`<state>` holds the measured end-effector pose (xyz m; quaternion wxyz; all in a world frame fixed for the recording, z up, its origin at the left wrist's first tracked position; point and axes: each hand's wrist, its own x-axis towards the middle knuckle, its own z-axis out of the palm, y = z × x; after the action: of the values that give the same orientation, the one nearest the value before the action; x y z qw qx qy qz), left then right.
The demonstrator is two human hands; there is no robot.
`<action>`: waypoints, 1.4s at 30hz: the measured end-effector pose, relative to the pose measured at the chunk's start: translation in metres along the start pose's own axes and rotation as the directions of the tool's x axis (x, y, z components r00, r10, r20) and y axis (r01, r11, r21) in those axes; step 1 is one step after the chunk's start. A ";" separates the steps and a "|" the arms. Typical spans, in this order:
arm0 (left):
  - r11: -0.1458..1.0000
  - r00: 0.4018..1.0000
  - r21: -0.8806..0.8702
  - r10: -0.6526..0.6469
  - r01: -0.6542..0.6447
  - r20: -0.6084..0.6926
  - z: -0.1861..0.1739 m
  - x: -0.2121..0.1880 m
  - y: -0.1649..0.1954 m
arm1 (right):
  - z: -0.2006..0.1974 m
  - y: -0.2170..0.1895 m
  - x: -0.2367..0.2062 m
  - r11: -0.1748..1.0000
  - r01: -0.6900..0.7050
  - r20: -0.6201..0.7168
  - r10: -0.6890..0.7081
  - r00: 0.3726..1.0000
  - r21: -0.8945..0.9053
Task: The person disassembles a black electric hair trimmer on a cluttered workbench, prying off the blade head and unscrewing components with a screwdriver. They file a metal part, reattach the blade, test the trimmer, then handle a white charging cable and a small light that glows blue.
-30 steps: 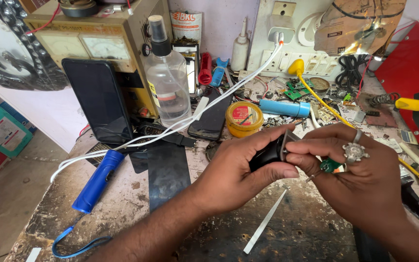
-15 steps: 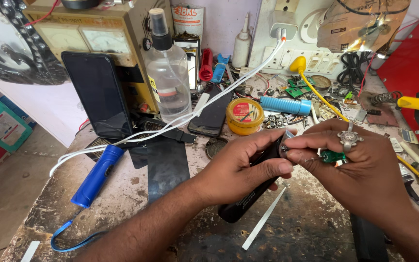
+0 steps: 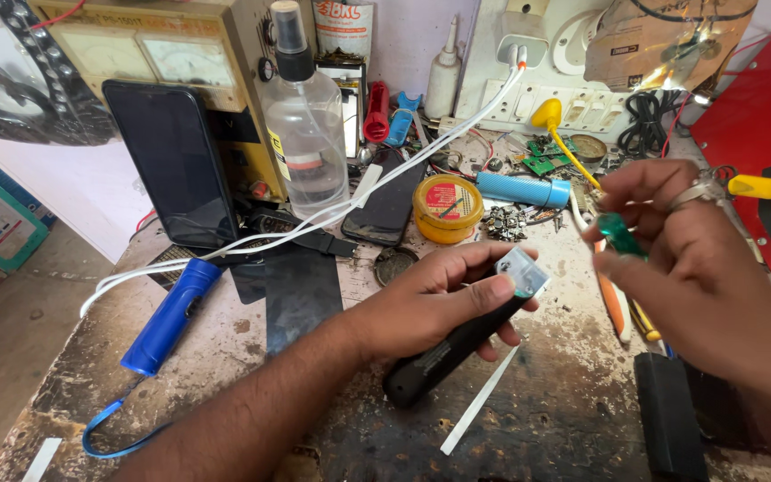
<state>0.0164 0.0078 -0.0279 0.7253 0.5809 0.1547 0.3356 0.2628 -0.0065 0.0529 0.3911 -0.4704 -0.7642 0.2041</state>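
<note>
**Bench surface: worn, stained, cluttered**

Workbench (image 3: pixel 573 402) top is scuffed, dark patches, paint chipped. On it: blue torch (image 3: pixel 171 314) w/ blue strap, left side; black phone (image 3: pixel 392 201) face down near centre; yellow round tin (image 3: pixel 447 207) just beside it; blue cylinder (image 3: pixel 522 189) lying flat behind tin; clear spray bottle (image 3: pixel 303 125) upright at back; white strip (image 3: pixel 479 412) front centre; black block (image 3: pixel 669 427) front right. White cable (image 3: pixel 314 223) runs across.

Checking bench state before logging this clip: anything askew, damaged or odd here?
Yes. The black device in the left hand has its end open, showing a pale inner part. The right hand holds a small green part apart from it. The worktop is stained and worn, loose parts scattered behind.
</note>
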 end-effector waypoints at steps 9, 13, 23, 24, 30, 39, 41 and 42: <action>0.988 0.985 -0.014 -0.154 0.156 0.082 -0.026 -0.003 -0.005 | -0.015 0.022 0.010 0.955 0.165 -0.193 -0.118 0.974 0.246; 0.978 0.978 -0.055 -0.195 0.199 0.080 -0.032 -0.002 -0.006 | 0.000 0.016 0.006 0.910 0.143 -0.241 -0.050 0.969 0.389; 0.963 0.968 -0.121 -0.226 0.239 0.114 -0.037 -0.003 -0.011 | 0.027 0.009 0.000 0.931 0.179 -0.191 -0.122 0.974 0.318; 0.964 0.967 -0.118 -0.225 0.239 0.115 -0.037 -0.003 -0.011 | 0.028 0.009 0.000 0.927 0.179 -0.190 -0.120 0.974 0.329; 0.965 0.969 -0.120 -0.217 0.231 0.117 -0.038 -0.003 -0.012 | 0.027 0.012 -0.001 0.934 0.191 -0.174 -0.142 0.974 0.302; 0.968 0.965 -0.089 -0.222 0.236 0.142 -0.037 -0.003 -0.010 | 0.032 0.011 -0.002 0.913 0.192 -0.142 -0.149 0.979 0.361; 0.968 0.965 -0.084 -0.226 0.238 0.135 -0.036 -0.003 -0.009 | 0.032 0.010 -0.003 0.919 0.180 -0.147 -0.136 0.980 0.351; 0.968 0.965 -0.082 -0.227 0.239 0.130 -0.035 -0.003 -0.009 | 0.032 0.009 -0.003 0.922 0.174 -0.148 -0.130 0.980 0.346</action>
<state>-0.0047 0.0311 -0.0469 0.7949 0.5420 0.1619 0.2196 0.2438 -0.0033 0.0258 0.5307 -0.3424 -0.7233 0.2793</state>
